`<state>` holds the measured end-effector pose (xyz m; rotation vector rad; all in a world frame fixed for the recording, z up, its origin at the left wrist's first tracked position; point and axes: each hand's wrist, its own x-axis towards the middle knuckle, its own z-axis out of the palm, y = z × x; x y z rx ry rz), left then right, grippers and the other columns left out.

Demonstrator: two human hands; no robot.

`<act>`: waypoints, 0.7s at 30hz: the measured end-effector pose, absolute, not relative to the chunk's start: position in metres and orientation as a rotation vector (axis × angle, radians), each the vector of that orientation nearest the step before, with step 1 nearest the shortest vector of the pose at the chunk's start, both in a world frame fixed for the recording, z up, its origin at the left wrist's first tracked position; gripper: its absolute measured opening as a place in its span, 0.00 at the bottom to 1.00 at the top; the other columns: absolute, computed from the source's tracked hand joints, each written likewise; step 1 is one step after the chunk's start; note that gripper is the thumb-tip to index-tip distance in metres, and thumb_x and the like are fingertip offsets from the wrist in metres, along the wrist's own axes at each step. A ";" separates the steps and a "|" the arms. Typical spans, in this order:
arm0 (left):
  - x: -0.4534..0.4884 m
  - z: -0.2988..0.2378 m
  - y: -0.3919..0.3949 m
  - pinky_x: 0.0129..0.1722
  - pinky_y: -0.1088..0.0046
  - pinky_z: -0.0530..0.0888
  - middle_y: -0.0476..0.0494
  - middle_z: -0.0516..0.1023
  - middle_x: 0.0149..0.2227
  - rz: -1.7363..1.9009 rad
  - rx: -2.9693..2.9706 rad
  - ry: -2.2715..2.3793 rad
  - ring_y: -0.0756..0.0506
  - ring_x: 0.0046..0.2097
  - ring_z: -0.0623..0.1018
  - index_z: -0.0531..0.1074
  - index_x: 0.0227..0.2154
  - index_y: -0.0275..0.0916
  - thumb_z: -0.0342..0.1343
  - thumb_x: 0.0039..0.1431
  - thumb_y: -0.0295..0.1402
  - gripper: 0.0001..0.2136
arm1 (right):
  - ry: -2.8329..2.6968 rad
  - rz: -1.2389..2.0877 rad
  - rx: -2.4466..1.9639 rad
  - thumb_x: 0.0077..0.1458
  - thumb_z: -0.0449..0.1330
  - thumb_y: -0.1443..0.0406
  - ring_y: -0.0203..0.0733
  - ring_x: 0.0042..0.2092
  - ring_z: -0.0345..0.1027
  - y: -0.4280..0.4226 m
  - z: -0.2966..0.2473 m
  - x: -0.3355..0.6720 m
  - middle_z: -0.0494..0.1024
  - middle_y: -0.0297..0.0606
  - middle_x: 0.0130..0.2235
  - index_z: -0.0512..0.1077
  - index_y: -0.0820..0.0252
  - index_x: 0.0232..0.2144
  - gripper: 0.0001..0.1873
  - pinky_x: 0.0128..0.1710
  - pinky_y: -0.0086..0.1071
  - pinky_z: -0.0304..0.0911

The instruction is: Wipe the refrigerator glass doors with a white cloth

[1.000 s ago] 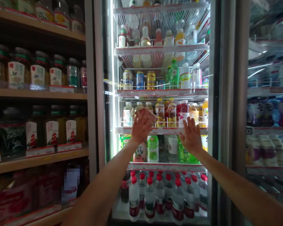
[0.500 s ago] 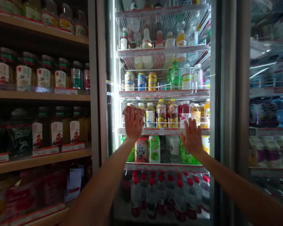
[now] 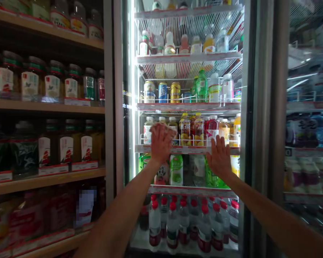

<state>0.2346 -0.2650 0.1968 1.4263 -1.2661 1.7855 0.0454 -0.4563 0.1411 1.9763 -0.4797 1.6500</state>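
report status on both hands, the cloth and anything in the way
Left hand on cloth, up at glass door, grip unclear. Right hand open, holding nothing, palm toward glass. Drink bottles behind glass; nothing seen blocking cloth.

Can see only edges of the cloth (image 3: 170,130) behind the left hand (image 3: 161,145), before the lit cooler (image 3: 188,106); can't read the tiny price strips (image 3: 187,150) in it or the blurred pink packages (image 3: 27,219) low on its left; can't follow the right forearm (image 3: 261,204), cut off low on its right
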 end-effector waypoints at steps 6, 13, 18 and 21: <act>0.242 0.191 -0.257 0.61 0.53 0.54 0.39 0.54 0.62 1.813 1.424 -1.435 0.40 0.65 0.46 0.61 0.55 0.41 0.47 0.58 0.31 0.21 | -0.436 1.630 1.988 0.60 0.46 0.60 0.52 0.66 0.31 -0.458 0.141 0.043 0.38 0.45 0.66 0.29 0.57 0.64 0.38 0.58 0.55 0.46; 0.242 0.188 -0.253 0.61 0.51 0.53 0.38 0.50 0.64 1.807 1.411 -1.455 0.39 0.66 0.42 0.59 0.56 0.38 0.48 0.57 0.29 0.22 | -0.439 1.638 1.997 0.60 0.47 0.62 0.55 0.66 0.30 -0.456 0.141 0.044 0.35 0.45 0.66 0.27 0.58 0.64 0.39 0.57 0.58 0.46; 0.255 0.187 -0.238 0.61 0.53 0.54 0.39 0.53 0.63 1.815 1.449 -1.588 0.40 0.65 0.45 0.60 0.55 0.40 0.48 0.58 0.30 0.21 | -0.407 1.640 2.017 0.60 0.47 0.61 0.54 0.66 0.30 -0.458 0.140 0.044 0.34 0.44 0.66 0.26 0.57 0.63 0.39 0.57 0.59 0.46; 0.265 0.189 -0.229 0.61 0.51 0.53 0.36 0.45 0.65 1.780 1.409 -1.179 0.39 0.66 0.41 0.57 0.57 0.37 0.46 0.58 0.27 0.23 | -0.412 1.660 2.011 0.60 0.47 0.62 0.55 0.66 0.29 -0.458 0.140 0.046 0.32 0.44 0.66 0.25 0.58 0.63 0.39 0.58 0.59 0.44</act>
